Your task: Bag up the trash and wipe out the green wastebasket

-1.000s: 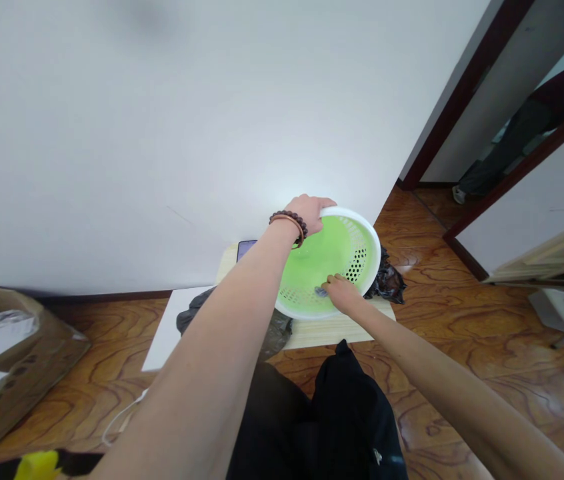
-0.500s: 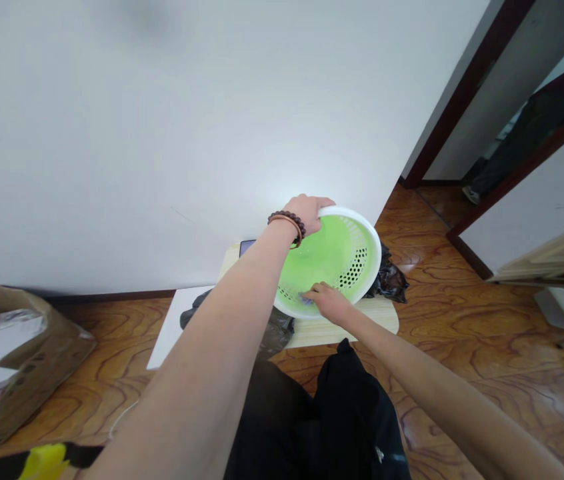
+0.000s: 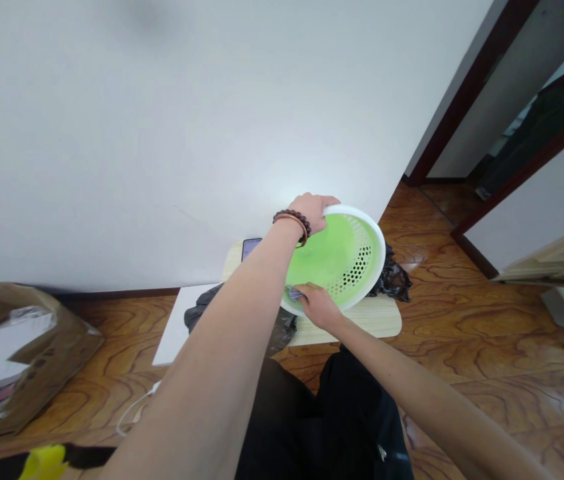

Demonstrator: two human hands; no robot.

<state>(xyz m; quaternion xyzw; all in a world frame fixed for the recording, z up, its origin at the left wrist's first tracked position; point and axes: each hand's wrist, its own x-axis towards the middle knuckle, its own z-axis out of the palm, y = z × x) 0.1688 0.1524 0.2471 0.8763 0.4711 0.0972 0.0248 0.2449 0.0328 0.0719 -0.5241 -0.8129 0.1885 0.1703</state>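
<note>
Tilted above a low wooden board, a round plastic drain basket [image 3: 318,250] shows its green inside, a ring of holes and a white rim. My left hand [image 3: 311,211], wearing a beaded bracelet, is closed on the upper left of that rim. Down at the near left side of the basket, my right hand [image 3: 321,305] pinches a small greyish cloth [image 3: 293,292] against the inner wall. My left forearm hides the basket's left edge.
Dark plastic bags lie on both sides: one at right [image 3: 393,277], another at left [image 3: 202,308]. A phone [image 3: 251,247] rests on the pale board [image 3: 375,319] by the wall. A cardboard box [image 3: 57,353] with papers stands far left; a doorway opens at right.
My right hand has slid left along the basket's near inner side, and more of the cloth now shows. My left hand keeps its hold on the rim. The view has shifted slightly.
</note>
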